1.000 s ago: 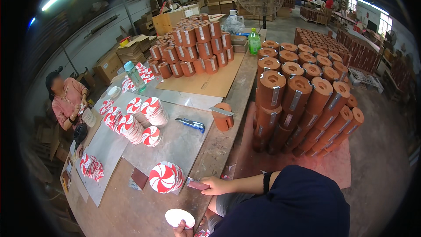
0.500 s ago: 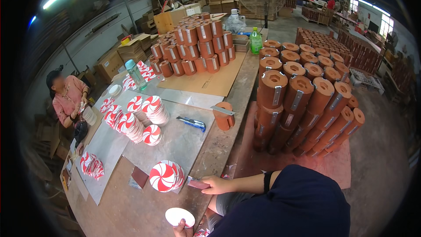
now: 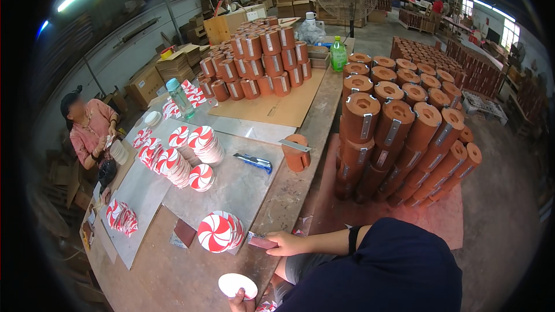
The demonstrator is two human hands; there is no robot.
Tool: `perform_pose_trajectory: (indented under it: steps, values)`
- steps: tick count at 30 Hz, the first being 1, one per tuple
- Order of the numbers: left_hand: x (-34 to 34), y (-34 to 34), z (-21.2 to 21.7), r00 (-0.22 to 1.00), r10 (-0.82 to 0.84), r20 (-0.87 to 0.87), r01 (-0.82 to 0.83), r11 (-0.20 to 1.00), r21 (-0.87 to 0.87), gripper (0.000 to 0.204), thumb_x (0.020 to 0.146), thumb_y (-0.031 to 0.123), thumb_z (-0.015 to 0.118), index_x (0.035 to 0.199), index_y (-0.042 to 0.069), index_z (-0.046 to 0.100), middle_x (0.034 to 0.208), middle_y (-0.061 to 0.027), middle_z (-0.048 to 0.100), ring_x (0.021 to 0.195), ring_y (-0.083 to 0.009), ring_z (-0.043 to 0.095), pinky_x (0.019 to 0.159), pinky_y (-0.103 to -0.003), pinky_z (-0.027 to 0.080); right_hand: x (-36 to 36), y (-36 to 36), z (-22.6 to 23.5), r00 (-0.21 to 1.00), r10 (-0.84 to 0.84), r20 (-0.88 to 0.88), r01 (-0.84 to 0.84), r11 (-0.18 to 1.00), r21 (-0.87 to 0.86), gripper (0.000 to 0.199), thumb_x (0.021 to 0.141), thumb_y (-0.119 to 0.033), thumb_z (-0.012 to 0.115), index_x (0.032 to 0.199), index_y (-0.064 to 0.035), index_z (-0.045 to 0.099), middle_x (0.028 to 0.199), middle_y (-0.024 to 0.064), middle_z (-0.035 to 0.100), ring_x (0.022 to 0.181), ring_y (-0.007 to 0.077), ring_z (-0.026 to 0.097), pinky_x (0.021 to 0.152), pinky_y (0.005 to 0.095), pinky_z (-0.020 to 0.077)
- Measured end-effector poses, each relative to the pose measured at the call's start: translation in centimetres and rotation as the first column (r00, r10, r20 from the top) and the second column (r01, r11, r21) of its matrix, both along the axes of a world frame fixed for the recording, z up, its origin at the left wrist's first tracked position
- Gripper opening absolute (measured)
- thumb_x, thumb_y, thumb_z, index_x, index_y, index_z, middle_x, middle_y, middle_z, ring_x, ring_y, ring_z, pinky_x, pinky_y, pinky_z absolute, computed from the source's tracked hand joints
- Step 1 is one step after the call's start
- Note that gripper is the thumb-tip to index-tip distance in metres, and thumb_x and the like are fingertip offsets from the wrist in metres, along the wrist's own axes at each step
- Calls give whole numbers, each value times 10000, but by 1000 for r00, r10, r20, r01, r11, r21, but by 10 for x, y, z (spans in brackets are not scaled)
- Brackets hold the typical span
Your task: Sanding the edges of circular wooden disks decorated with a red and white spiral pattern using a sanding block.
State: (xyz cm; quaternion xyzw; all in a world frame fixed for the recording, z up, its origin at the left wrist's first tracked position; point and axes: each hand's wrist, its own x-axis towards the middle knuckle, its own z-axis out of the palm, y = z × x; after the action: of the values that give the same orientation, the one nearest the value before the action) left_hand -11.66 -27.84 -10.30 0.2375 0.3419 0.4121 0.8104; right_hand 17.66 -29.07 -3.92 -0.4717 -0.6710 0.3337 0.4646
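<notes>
My left hand (image 3: 240, 303), at the lower edge, grips a round white disc (image 3: 237, 285) with the thumb on its face. My right hand (image 3: 285, 244) pinches a folded piece of reddish-brown sandpaper (image 3: 263, 242) over the table's near edge, apart from the disc. Just left of the sandpaper stands a stack of red-and-white swirl discs (image 3: 215, 233). Another reddish-brown sandpaper piece (image 3: 184, 233) lies on the table beside that stack. Some fingers of both hands are hidden.
More swirl-disc stacks (image 3: 201, 178) stand farther back near a blue utility knife (image 3: 254, 162). A brown cylinder (image 3: 296, 153) carries a metal strip. Tall cylinder stacks (image 3: 370, 118) rise at my right. A green bottle (image 3: 338, 55) stands behind; another person (image 3: 92, 124) sits at left.
</notes>
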Motion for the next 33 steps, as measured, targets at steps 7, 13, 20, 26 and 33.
perform_pose_trajectory:
  steps: [7, 13, 20, 26, 33]
  values:
    - [0, -1, 2, 1000, 0, 0, 0, 1000, 4, 625, 669, 57, 632, 1199, 26, 303, 1110, -135, 445, 1033, -302, 442, 887, -451, 364, 0, 1, -3, 1000, -12, 3, 12, 999, 51, 211, 718, -138, 607, 826, 21, 519, 733, 117, 474, 652, 232, 500, 570, 315, 384]
    - [2, -1, 3, 1000, 5, -3, -5, 1000, 6, 619, 669, 55, 631, 1196, 24, 308, 1104, -134, 449, 1029, -301, 446, 884, -450, 367, -2, -1, 4, 1000, -21, -20, 22, 1000, 22, 228, 684, -142, 603, 765, 39, 490, 725, 155, 481, 654, 290, 506, 574, 341, 381]
    - [3, -1, 4, 1000, 7, -3, -7, 1000, 8, 612, 669, 52, 630, 1192, 22, 313, 1098, -134, 453, 1024, -300, 450, 881, -448, 371, -1, 0, -1, 999, -29, -23, 30, 999, 34, 229, 682, -142, 604, 768, 38, 491, 722, 156, 479, 653, 291, 503, 578, 340, 381]
    - [3, -2, 6, 1000, 11, -7, -11, 1000, 5, 606, 669, 50, 629, 1188, 20, 317, 1093, -133, 456, 1020, -299, 453, 878, -446, 374, -3, 0, -1, 999, -27, -42, 28, 999, 23, 227, 682, -141, 604, 764, 39, 492, 722, 158, 479, 653, 291, 504, 579, 343, 380]
    - [4, -3, 7, 1000, 6, -7, -6, 1000, 10, 599, 669, 47, 627, 1184, 18, 323, 1087, -133, 460, 1015, -297, 457, 874, -444, 378, 0, 2, -4, 998, -12, 70, 10, 1000, 26, 212, 718, -144, 603, 784, 26, 494, 728, 126, 472, 650, 236, 496, 573, 314, 383]
